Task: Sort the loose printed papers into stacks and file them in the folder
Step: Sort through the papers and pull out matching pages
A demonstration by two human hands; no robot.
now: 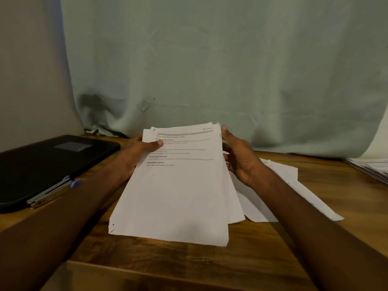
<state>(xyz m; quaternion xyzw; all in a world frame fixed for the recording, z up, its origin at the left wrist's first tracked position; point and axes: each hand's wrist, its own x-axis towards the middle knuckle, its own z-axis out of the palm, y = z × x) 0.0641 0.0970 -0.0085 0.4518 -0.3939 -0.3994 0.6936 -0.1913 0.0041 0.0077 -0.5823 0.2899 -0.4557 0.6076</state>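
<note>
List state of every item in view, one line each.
stack: held at both side edges, far end raised, sheets unevenly aligned
left hand: grips stack, thumb on top page
right hand: holds stack's right edge
loose sheets: flat on table, partly under stack
folder: black, closed, flat on table
stapler: lying on folder's edge
far pile: flat at right edge, cropped

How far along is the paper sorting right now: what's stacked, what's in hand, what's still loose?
Done: nothing filed yet; the black folder lies closed at the left. In hand: the left hand and right hand grip a stack of printed papers by its sides. Left: loose sheets on the wooden table under the right arm, another pile at the far right, then filing.
</note>
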